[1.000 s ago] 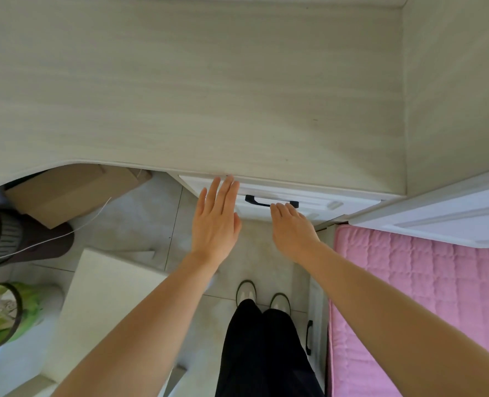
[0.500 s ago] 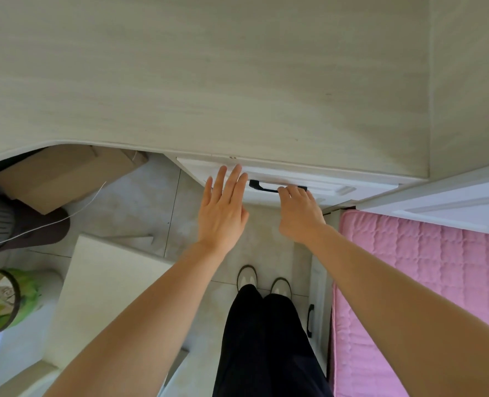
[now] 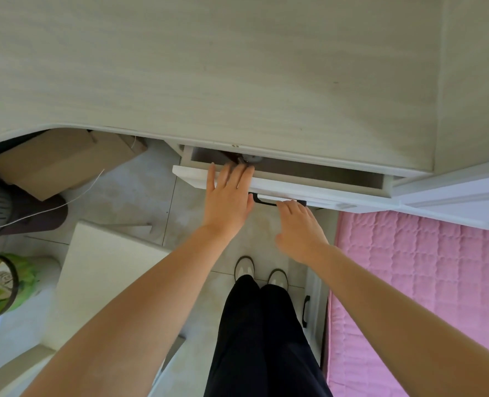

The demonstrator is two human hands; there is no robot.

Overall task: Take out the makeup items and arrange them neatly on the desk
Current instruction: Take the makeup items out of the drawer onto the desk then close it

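Under the surface (image 3: 237,67) edge, our right hand (image 3: 300,230) hooks the drawer (image 3: 309,186) handle (image 3: 261,200); left hand (image 3: 227,196) lies flat, fingers straight, over the front. We pull level, slowly. Makeup items inside are barely glimpsed.

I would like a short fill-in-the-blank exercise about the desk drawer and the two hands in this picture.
1. The white drawer under the desk is partly ____.
2. The right hand hooks the drawer's ____ handle.
3. The left hand reaches over the drawer front with ____ fingers.
4. The quilted mat at the right is ____.

Missing words: open; black; straight; pink
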